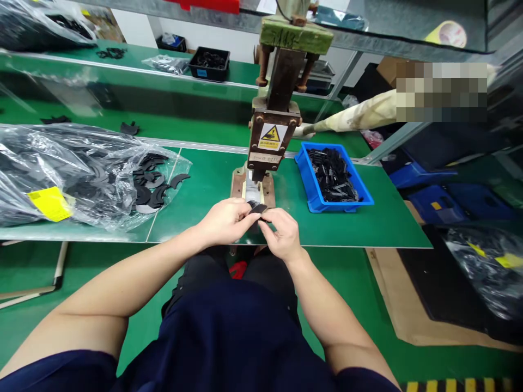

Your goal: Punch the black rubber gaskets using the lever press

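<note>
Black part [256, 207] mostly hidden between both hands' fingers [249, 216].

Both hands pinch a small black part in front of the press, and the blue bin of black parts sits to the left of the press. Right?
Not quite: the head view shows the blue bin right of the press, not left. Both the left hand and right hand do pinch the black part.
</note>
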The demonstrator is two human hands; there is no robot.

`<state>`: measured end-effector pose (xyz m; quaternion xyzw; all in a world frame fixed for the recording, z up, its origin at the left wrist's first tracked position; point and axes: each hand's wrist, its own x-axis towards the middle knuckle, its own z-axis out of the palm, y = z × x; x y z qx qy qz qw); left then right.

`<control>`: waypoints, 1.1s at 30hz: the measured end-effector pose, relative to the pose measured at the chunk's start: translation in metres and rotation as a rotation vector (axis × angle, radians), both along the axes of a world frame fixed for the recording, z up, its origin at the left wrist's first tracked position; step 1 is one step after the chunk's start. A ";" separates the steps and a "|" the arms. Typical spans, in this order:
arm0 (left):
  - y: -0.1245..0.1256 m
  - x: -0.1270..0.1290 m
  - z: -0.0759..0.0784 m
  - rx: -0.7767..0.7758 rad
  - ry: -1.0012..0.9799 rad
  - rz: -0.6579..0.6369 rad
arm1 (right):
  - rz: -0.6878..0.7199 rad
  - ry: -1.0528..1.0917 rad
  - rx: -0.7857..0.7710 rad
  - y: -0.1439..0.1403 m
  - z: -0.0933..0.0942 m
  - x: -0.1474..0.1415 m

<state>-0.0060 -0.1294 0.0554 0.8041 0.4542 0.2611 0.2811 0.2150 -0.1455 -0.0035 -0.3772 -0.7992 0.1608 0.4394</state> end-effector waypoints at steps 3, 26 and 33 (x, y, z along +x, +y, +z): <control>0.007 0.003 -0.009 -0.207 -0.057 0.030 | -0.009 -0.004 0.012 -0.002 0.000 0.002; -0.002 0.028 0.002 -0.560 -0.442 -0.059 | -0.121 0.477 -0.149 -0.012 -0.026 0.002; -0.016 0.036 0.010 -0.568 -0.500 -0.059 | -0.127 0.539 -0.102 -0.018 -0.022 -0.001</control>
